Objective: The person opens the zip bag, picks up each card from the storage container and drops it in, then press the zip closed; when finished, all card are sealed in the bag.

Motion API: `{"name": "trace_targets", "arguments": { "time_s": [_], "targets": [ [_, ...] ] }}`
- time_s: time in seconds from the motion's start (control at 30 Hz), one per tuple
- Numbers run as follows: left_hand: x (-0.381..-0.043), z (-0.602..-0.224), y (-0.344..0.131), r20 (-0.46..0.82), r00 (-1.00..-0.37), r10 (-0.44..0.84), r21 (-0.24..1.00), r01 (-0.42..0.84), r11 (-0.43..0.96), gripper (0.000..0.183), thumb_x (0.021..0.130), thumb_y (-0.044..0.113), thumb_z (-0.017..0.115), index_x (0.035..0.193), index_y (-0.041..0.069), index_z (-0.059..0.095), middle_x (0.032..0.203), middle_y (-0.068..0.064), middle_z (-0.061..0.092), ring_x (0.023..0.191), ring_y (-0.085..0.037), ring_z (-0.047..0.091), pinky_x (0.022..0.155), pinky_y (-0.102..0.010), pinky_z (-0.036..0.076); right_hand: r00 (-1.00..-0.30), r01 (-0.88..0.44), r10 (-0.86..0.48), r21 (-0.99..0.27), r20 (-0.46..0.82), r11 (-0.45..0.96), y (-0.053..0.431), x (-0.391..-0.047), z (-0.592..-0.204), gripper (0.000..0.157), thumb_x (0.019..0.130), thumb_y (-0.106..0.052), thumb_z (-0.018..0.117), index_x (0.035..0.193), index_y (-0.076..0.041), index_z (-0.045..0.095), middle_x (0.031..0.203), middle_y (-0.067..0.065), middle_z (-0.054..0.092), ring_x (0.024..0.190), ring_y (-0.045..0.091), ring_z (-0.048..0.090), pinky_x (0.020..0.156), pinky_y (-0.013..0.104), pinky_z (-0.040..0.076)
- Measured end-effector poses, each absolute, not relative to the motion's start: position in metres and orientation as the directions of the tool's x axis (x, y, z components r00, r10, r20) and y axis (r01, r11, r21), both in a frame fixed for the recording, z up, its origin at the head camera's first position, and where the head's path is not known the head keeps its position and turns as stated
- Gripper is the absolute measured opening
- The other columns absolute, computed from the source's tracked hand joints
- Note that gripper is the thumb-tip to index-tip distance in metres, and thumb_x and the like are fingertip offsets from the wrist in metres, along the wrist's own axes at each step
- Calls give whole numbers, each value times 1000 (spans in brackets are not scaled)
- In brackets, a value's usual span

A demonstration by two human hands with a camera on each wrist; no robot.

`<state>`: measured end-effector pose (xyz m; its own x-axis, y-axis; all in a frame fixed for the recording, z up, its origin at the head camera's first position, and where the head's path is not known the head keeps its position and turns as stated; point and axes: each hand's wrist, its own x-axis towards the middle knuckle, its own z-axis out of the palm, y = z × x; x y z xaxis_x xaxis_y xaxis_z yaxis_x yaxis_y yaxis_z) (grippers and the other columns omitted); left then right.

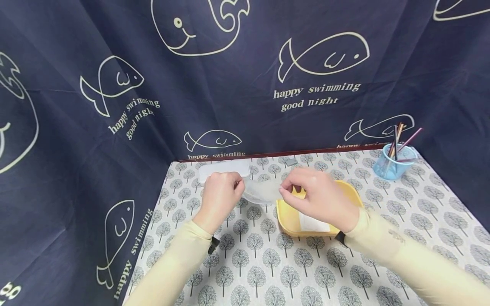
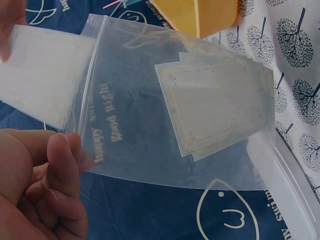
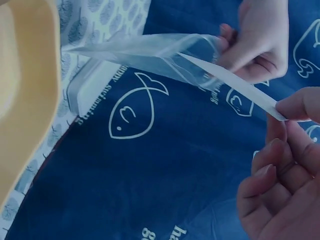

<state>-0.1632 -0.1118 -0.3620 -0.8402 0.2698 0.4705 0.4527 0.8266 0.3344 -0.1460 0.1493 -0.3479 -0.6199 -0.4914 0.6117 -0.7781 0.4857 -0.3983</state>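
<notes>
My left hand (image 1: 223, 191) pinches the mouth edge of a clear zip bag (image 2: 135, 150), held up above the table. Inside the bag lie several cards (image 2: 215, 105) with thin printed borders, slightly fanned. Between right thumb and fingers, my right hand (image 3: 285, 170) grips a white card (image 3: 235, 87) by one end. Its other end reaches into the bag's gaping mouth in the right wrist view. Below the right hand sits a yellow basket (image 1: 285, 219), partly covered by that hand, with white paper or cards (image 1: 314, 223) in it.
Behind the left hand lies a white flat case (image 1: 223, 168). A light blue cup (image 1: 394, 163) with pencils stands at the back right. One small grey object (image 1: 291, 162) is near the table's back edge, before a dark blue curtain (image 1: 245, 106).
</notes>
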Motion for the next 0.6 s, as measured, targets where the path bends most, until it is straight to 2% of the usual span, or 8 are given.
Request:
{"name": "trace_targets", "arguments": {
  "time_s": [0.07, 0.33, 0.6],
  "targets": [
    [-162, -362, -111, 462, -846, 268, 343, 449, 825, 16, 89, 5, 71, 75, 10, 77, 60, 3, 66, 49, -7, 51, 47, -24, 43, -636, -764, -499, -385, 589, 518, 147, -147, -353, 14, 85, -10, 73, 85, -24, 71, 80, -18, 59, 74, 4, 54, 66, 26, 49],
    [-161, -365, -110, 462, -843, 275, 339, 454, 824, 13, 89, 5, 71, 79, 10, 78, 66, 1, 72, 51, -8, 57, 49, -24, 47, -712, -702, -571, -398, 408, 591, 138, -149, -366, 3, 94, -18, 76, 93, -21, 77, 86, -16, 65, 74, 5, 58, 67, 27, 51],
    [-161, -366, -109, 457, -846, 275, 333, 449, 829, 9, 90, 8, 74, 83, 9, 80, 72, -2, 75, 53, -11, 62, 51, -23, 50, -726, -686, -604, -424, 330, 592, 133, -150, -371, 8, 97, -17, 73, 100, -15, 80, 95, -10, 71, 83, 6, 64, 76, 31, 56]
  ]
}}
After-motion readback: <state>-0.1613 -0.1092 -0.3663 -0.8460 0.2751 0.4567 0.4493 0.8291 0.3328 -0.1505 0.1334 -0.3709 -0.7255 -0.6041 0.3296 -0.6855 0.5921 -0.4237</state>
